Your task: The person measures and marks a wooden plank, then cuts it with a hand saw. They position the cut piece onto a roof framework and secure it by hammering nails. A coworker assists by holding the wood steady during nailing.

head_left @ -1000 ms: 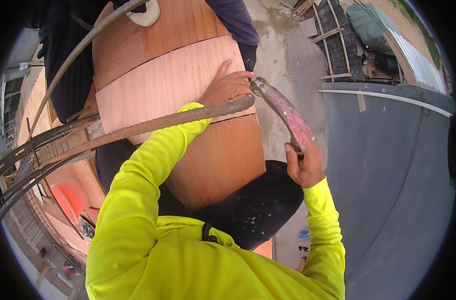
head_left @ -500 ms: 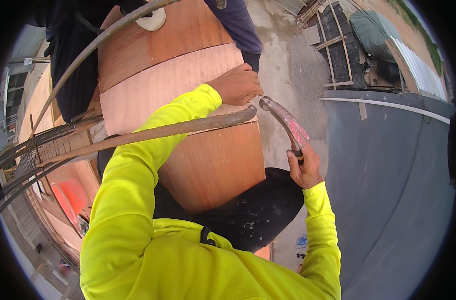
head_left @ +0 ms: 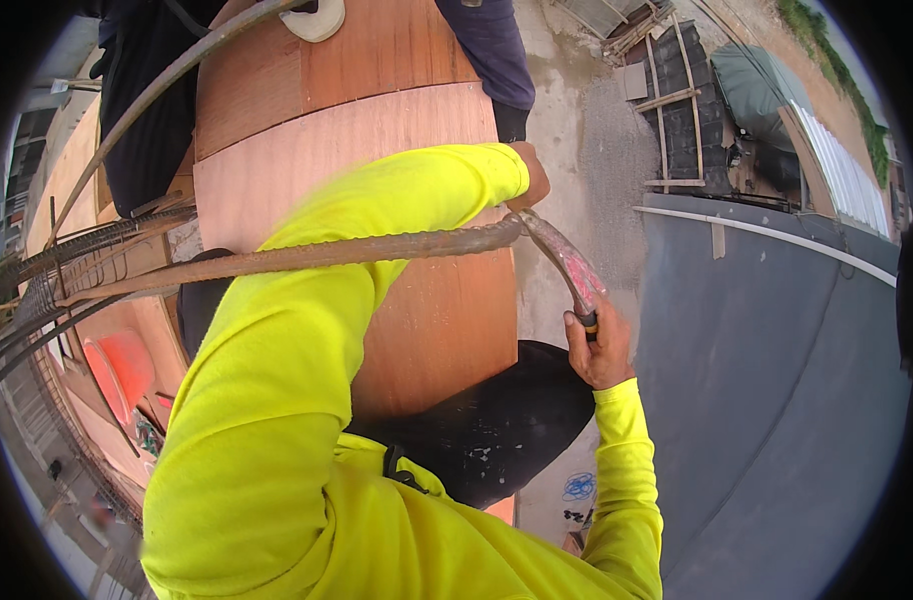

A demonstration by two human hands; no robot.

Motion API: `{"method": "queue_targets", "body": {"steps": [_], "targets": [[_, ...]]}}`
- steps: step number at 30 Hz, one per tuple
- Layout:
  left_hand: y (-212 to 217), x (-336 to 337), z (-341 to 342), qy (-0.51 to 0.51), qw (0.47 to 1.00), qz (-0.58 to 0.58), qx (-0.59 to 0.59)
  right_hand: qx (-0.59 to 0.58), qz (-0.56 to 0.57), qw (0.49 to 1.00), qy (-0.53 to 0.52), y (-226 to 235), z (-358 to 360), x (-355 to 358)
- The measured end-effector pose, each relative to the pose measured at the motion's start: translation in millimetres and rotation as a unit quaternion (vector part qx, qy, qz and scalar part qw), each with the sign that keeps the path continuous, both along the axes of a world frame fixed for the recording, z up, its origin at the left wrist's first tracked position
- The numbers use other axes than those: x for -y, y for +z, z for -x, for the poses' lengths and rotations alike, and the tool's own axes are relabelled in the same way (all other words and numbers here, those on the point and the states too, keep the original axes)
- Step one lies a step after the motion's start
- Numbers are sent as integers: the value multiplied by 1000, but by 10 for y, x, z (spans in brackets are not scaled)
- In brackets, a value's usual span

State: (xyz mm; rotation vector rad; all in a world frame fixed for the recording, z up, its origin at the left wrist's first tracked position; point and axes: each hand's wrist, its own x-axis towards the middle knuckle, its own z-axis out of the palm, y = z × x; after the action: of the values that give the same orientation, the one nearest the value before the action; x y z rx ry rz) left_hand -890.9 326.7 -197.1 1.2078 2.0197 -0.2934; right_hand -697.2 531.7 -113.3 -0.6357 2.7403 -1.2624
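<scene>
The right hand [head_left: 599, 350] is closed around the handle of a tool [head_left: 569, 268] whose long axis slants up-left to the end of the rusty rebar [head_left: 307, 255]. The left hand [head_left: 533, 175], mostly hidden by its sleeve, rests there against the plywood panel [head_left: 447, 320]; its grip cannot be told.

Curved plywood form [head_left: 377, 170] in the upper centre of the frame. Rebar [head_left: 307, 257] crossing in front of it from the left edge to centre right, ending just beside the left hand [head_left: 533, 176] at the form's right edge. Tool [head_left: 569, 268] slanting from the rebar's end down to the right hand [head_left: 599, 348], right of centre. More bars [head_left: 57, 270] bundled at the left edge. Another person's legs [head_left: 492, 55] behind the form, at the top. Sloping panel [head_left: 777, 380] filling the right side; scaffold frames [head_left: 692, 120] above it, upper right.
</scene>
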Motion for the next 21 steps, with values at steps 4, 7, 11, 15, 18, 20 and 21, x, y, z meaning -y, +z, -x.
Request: {"method": "queue_targets", "body": {"steps": [4,7,11,15,18,20,21], "targets": [[-4,-16,94,18,999,17,23,-21,5,1000,12,23,36,35],[19,7,149,16,999,21,36,47,-47,998,8,35,64,56],[31,32,131,54,996,-31,65,-41,10,999,-12,56,81,72],[30,38,121,11,999,-16,31,-83,10,996,44,72,99,85],[41,35,129,-2,999,-21,26,99,-105,989,-37,70,104,91],[62,43,136,17,1000,-1,2,25,-35,999,0,70,92,91],[72,39,112,11,999,-2,31,-28,-3,1000,5,70,89,92]]}}
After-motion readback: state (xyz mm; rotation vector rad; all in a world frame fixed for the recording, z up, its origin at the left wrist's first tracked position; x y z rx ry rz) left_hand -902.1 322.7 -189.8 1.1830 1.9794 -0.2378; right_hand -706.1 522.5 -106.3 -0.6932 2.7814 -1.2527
